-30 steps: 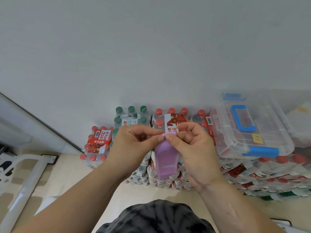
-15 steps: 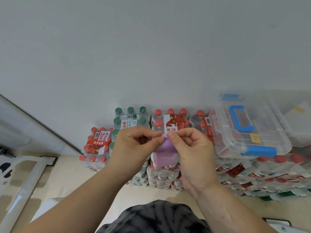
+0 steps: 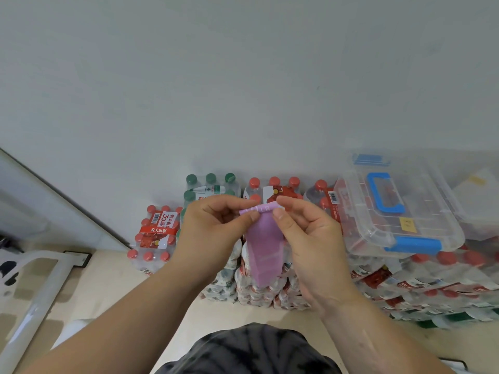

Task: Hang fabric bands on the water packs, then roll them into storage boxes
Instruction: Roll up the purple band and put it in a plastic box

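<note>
A purple fabric band (image 3: 266, 252) hangs in front of me, pinched at its top edge by both hands. My left hand (image 3: 213, 233) grips the top left corner and my right hand (image 3: 307, 238) grips the top right, thumbs on the near side. Behind the band stand stacked water packs: red-capped bottles (image 3: 272, 184) in the middle and green-capped bottles (image 3: 210, 182) to their left. A clear storage box (image 3: 399, 211) with a blue handle and blue latches rests shut on the packs at the right.
A low red-capped pack (image 3: 156, 236) sits on the floor at the left against the white wall. More wrapped packs (image 3: 432, 287) are stacked under the box. A white frame (image 3: 35, 287) lies on the beige floor at far left.
My hands have drawn apart a little, spreading the band's top edge into a flat strip. The band now hangs longer below my fingers than half a second ago.
</note>
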